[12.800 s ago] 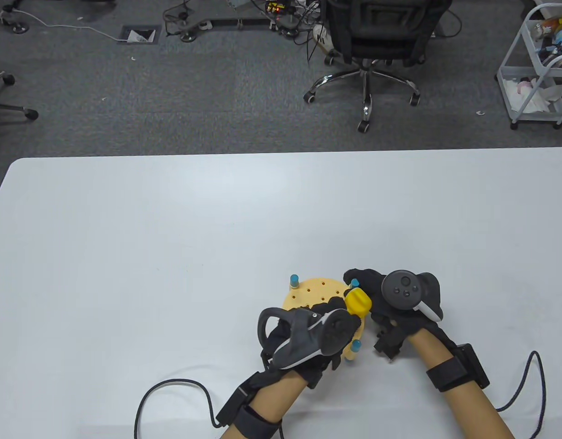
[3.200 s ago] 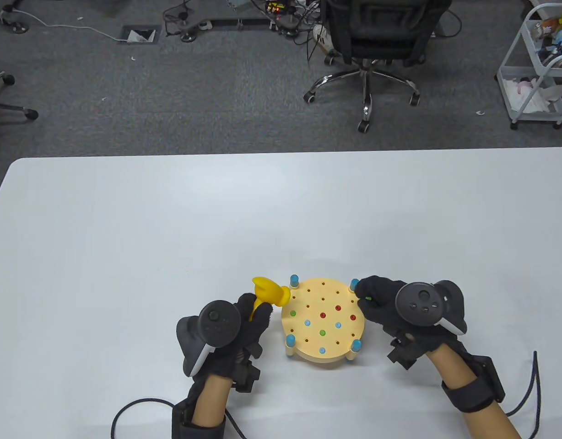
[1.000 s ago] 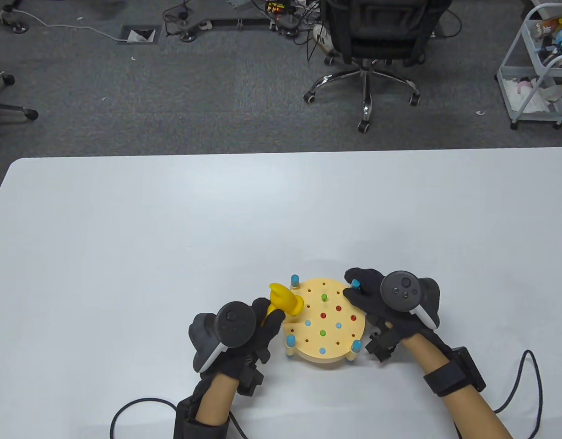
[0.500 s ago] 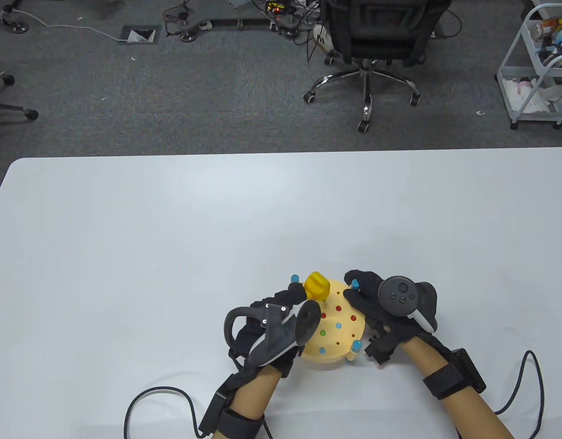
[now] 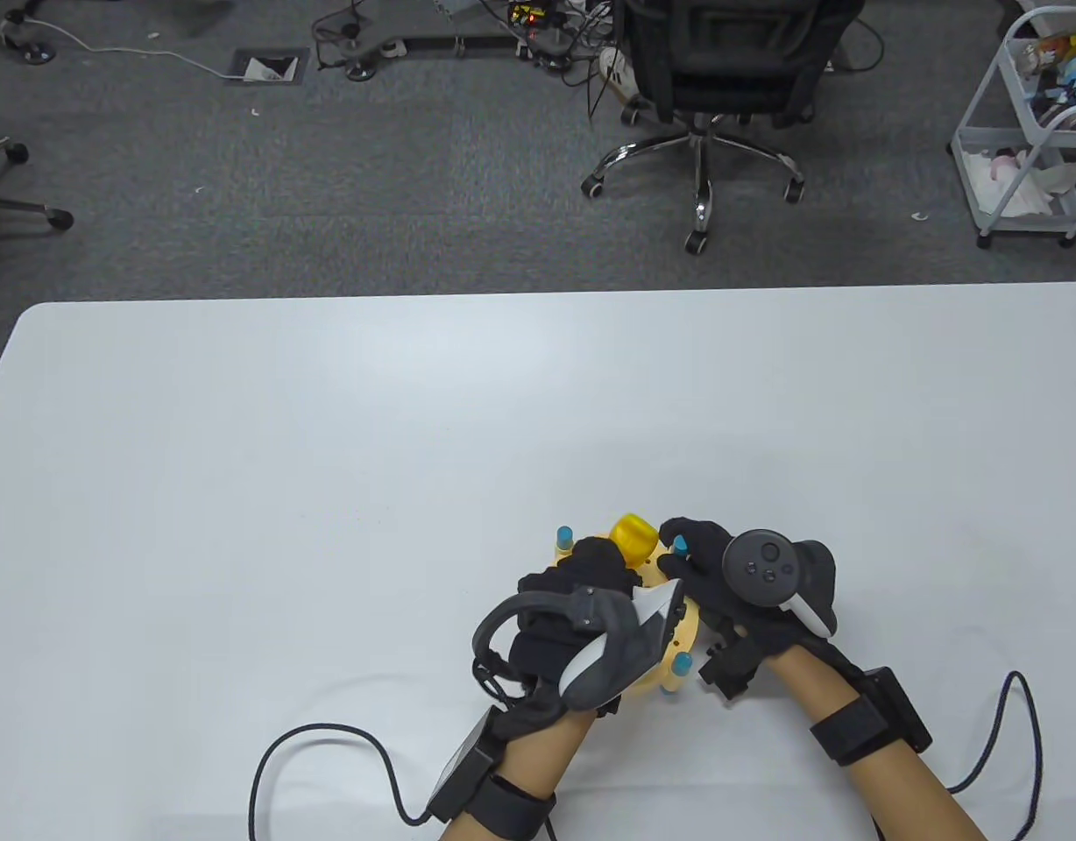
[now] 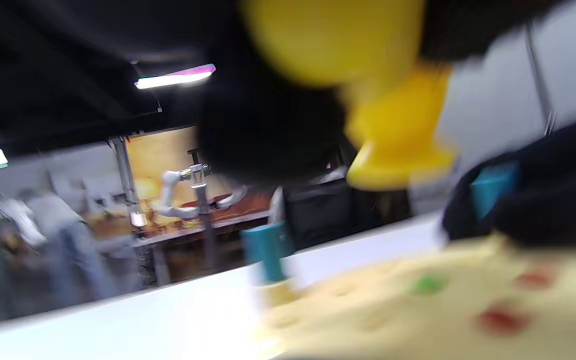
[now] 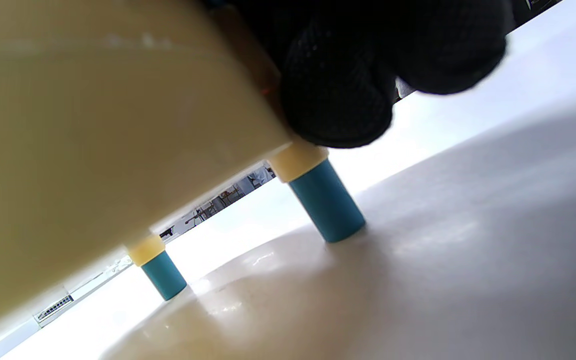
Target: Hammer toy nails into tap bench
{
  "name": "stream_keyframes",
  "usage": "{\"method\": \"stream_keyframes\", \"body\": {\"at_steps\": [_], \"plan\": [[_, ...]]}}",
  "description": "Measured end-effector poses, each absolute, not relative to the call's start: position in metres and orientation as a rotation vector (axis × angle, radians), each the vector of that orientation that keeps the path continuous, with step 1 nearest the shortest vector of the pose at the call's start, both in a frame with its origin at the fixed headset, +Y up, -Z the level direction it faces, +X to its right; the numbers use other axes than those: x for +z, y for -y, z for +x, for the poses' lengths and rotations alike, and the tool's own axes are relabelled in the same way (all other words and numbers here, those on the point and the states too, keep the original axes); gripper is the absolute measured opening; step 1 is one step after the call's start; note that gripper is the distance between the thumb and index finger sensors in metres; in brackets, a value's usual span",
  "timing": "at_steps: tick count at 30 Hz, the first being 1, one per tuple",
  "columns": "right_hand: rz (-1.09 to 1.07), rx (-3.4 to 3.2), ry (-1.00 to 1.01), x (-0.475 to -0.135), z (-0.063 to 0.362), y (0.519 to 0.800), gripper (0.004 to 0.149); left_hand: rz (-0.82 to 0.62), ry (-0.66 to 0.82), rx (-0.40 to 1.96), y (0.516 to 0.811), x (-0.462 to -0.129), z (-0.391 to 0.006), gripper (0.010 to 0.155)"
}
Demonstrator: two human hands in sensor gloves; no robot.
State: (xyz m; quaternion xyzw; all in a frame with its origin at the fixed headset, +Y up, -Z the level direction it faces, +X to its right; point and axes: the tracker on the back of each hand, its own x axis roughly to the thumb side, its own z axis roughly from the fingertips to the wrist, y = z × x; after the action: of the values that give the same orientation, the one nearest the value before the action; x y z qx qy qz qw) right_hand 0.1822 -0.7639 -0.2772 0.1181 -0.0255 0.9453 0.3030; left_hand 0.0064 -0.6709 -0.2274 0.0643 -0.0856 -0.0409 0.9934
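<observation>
The round wooden tap bench [image 5: 685, 624] stands on blue legs near the table's front edge, mostly hidden under my left hand. My left hand [image 5: 591, 569] grips the yellow toy hammer [image 5: 634, 534] and holds its head over the bench's far part. In the blurred left wrist view the hammer head [image 6: 393, 135] hangs a little above the bench top [image 6: 448, 320], where a green nail [image 6: 428, 285] and red nails [image 6: 500, 320] sit low. My right hand [image 5: 691, 561] grips the bench's right rim by a blue corner post [image 5: 679, 545]. Its fingers [image 7: 348, 85] wrap the bench's edge [image 7: 93, 125].
The white table [image 5: 328, 455] stretches wide to the left and far side. Glove cables [image 5: 328, 745] trail near the front edge. An office chair [image 5: 704, 79] and a white cart [image 5: 1029, 131] stand on the floor beyond the table.
My left hand has swung the hammer from the bench's left side to over its far part, rolling over the bench. My right hand has kept its grip on the right rim.
</observation>
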Motion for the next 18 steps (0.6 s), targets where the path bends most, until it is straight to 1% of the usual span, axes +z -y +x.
{"method": "stream_keyframes", "body": {"at_steps": [1,2,3,4,5,6,8,10,12,14,15,17,18], "plan": [[0.313,2.507,0.068,-0.277,0.182,0.764,0.056,-0.134,0.133,-0.182,0.685,-0.232,0.008,0.061],[0.314,2.508,0.068,-0.277,0.182,0.764,0.056,-0.235,0.070,-0.356,0.681,-0.231,0.010,0.061],[0.314,2.508,0.068,-0.277,0.182,0.764,0.056,-0.056,0.142,-0.370,0.677,-0.227,0.005,0.061],[0.315,2.508,0.066,-0.277,0.182,0.764,0.056,0.120,0.125,-0.309,0.671,-0.222,0.004,0.061],[0.314,2.507,0.061,-0.277,0.182,0.764,0.056,0.245,0.126,-0.177,0.662,-0.215,-0.002,0.061],[0.315,2.507,0.056,-0.278,0.183,0.764,0.056,0.245,0.129,-0.106,0.657,-0.212,-0.007,0.061],[0.351,2.500,0.036,-0.278,0.187,0.762,0.059,0.185,0.119,0.055,0.645,-0.204,-0.027,0.061],[0.338,2.447,0.080,-0.276,0.202,0.753,0.067,0.232,0.105,0.147,0.641,-0.199,-0.046,0.061],[0.262,2.369,0.129,-0.276,0.222,0.738,0.065,0.253,0.072,0.209,0.644,-0.197,-0.067,0.061],[0.162,2.353,0.188,-0.275,0.249,0.723,0.059,0.255,0.036,0.305,0.655,-0.200,-0.094,0.062],[0.117,2.413,0.178,-0.275,0.263,0.718,0.058,0.231,0.005,0.372,0.667,-0.203,-0.111,0.062],[0.057,2.567,0.094,-0.273,0.278,0.721,0.056,0.186,-0.046,0.459,0.686,-0.209,-0.133,0.062],[0.046,2.676,0.044,-0.271,0.284,0.728,0.056,0.127,-0.068,0.507,0.698,-0.214,-0.146,0.062]]}}
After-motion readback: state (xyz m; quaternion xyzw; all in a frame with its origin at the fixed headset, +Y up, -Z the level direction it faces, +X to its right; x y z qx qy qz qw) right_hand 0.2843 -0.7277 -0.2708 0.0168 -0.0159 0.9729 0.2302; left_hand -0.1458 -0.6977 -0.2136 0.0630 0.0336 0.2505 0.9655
